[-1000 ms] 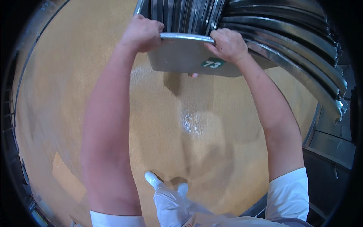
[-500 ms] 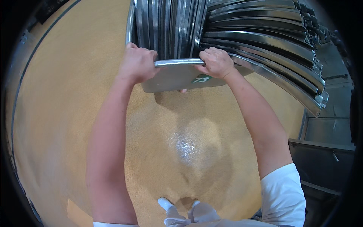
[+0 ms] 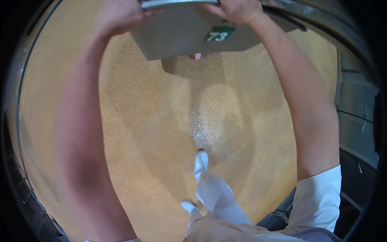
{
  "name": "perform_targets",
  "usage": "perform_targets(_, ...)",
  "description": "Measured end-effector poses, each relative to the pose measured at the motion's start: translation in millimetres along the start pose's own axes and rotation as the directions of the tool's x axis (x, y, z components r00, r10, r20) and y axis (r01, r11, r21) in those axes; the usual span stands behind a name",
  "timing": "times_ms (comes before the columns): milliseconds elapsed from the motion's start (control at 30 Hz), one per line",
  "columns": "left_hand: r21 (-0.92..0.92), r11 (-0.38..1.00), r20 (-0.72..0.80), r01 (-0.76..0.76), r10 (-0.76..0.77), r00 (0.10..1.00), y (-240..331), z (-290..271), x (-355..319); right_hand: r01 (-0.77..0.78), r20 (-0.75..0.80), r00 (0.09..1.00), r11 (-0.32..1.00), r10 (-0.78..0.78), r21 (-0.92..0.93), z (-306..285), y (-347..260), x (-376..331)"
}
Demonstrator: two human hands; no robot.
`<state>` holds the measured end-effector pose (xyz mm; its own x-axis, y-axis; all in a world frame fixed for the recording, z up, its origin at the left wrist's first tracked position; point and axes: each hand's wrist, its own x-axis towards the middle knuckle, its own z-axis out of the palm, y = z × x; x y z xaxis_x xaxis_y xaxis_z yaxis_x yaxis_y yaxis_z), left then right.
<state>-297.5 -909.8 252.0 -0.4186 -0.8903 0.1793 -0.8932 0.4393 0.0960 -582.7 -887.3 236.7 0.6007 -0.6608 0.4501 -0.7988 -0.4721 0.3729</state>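
At the top edge of the view, a grey metal cart (image 3: 181,30) shows its near end panel, with a small green label on it. A shiny rounded rail (image 3: 177,3) runs along the panel's upper edge. My left hand (image 3: 121,15) is closed round the rail's left part, slightly blurred. Farther right, my right hand (image 3: 240,9) grips the same rail, its thumb on the near side. Both arms reach far forward. Part of a long metal length (image 3: 322,20) curves past my right arm, blurred; the rest of the load is out of view.
Tan, rough floor (image 3: 161,121) with a wet shine spreads under me. My white boots (image 3: 200,161) are in mid-stride. Grey metal cabinets (image 3: 356,97) line the right side. A dark line (image 3: 20,92) edges the floor at left, with dark grating at lower left.
The cart and both hands have shifted up toward the top edge, so most of the metal load has left the view. My arms stretch farther forward and one foot has stepped ahead.
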Motion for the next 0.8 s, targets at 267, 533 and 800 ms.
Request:
perform_targets(267,-0.038,0.995,-0.111,0.092,-0.096,0.989,31.4,33.6,45.1,-0.043,0.147,0.988,0.999,0.04,0.022,53.3,36.7,15.9)
perform_targets(533,0.032,0.999,-0.166,0.004,0.001,0.986,5.2,94.5,68.3,-0.008,0.14,0.99,0.998,-0.002,0.066,111.6,31.2,8.5)
perform_targets(800,0.047,0.998,-0.256,-0.04,0.05,0.965,-4.8,149.2,69.7,-0.01,0.108,0.994,0.998,0.003,0.059,161.0,21.8,-9.6)
